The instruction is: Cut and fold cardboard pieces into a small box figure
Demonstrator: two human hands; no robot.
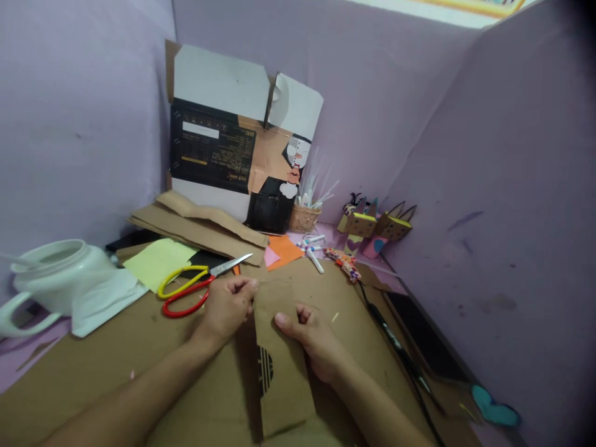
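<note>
A long strip of brown cardboard [283, 372] with a black printed mark on its left side is held up above the covered tabletop. My right hand [316, 341] grips its right edge, thumb on the front and fingers curled behind. At the upper left edge of the strip, my left hand [229, 307] is closed, thumb and finger pinching there. Right beside my left hand lie scissors [186, 290] with one yellow and one red handle loop, their blades pointing toward the back.
Left stands a white teapot-like pot [65, 279]. Behind are folded cardboard [195, 226], green paper [161, 264], orange paper [284, 251], markers [313, 254] and an opened box [223, 143]. On the right are paper figures [363, 223], a corded tool [391, 335] and a dark phone-like slab [426, 335].
</note>
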